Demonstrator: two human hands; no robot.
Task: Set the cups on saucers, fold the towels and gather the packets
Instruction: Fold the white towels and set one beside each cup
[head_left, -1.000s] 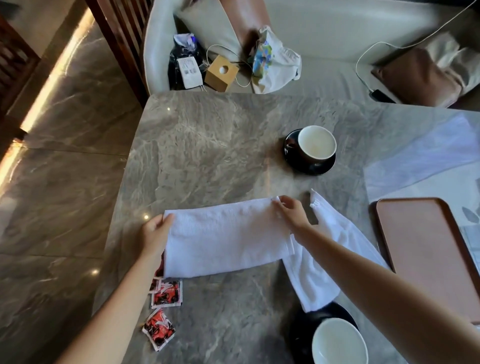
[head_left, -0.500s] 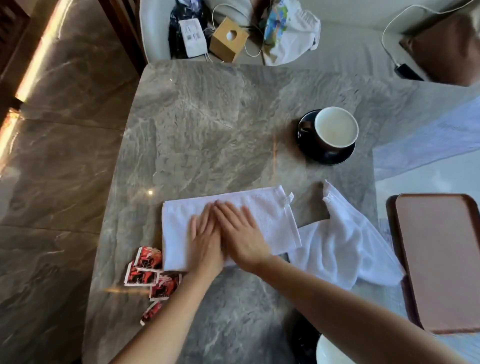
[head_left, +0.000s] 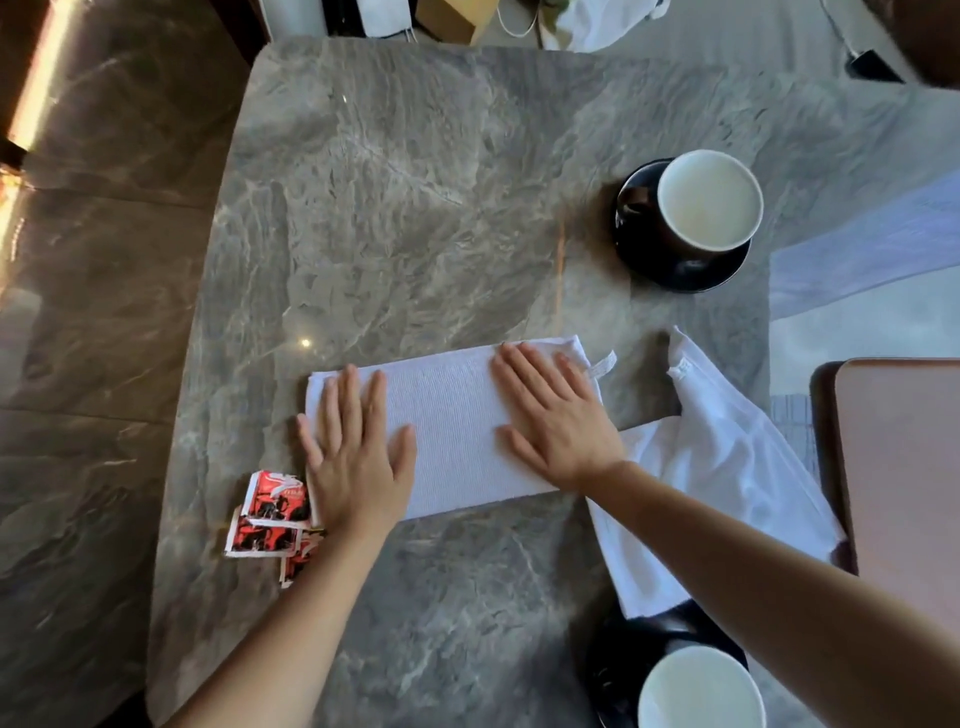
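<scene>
A folded white towel (head_left: 457, 426) lies flat on the grey marble table (head_left: 405, 208). My left hand (head_left: 358, 457) presses flat on its left end and my right hand (head_left: 556, 415) presses flat on its right end, fingers spread. A second white towel (head_left: 727, 467) lies crumpled to the right, partly under my right forearm. Several red and black packets (head_left: 267, 519) sit beside my left wrist. A dark cup with white inside (head_left: 709, 202) stands on a black saucer (head_left: 675, 275) at the far right. Another cup (head_left: 698, 691) on a black saucer (head_left: 613, 660) is at the bottom edge.
A brown tray (head_left: 904, 478) lies at the right edge. Pale blue-white cloth (head_left: 857, 249) covers the table's far right. Beyond the far edge, a seat holds a cardboard box (head_left: 452, 21), bags and cables. The table's left edge drops to a stone floor (head_left: 93, 312).
My hands first held the towel's ends, then met flat at its centre, and have now slid apart to its two ends. The view has moved closer to the table.
</scene>
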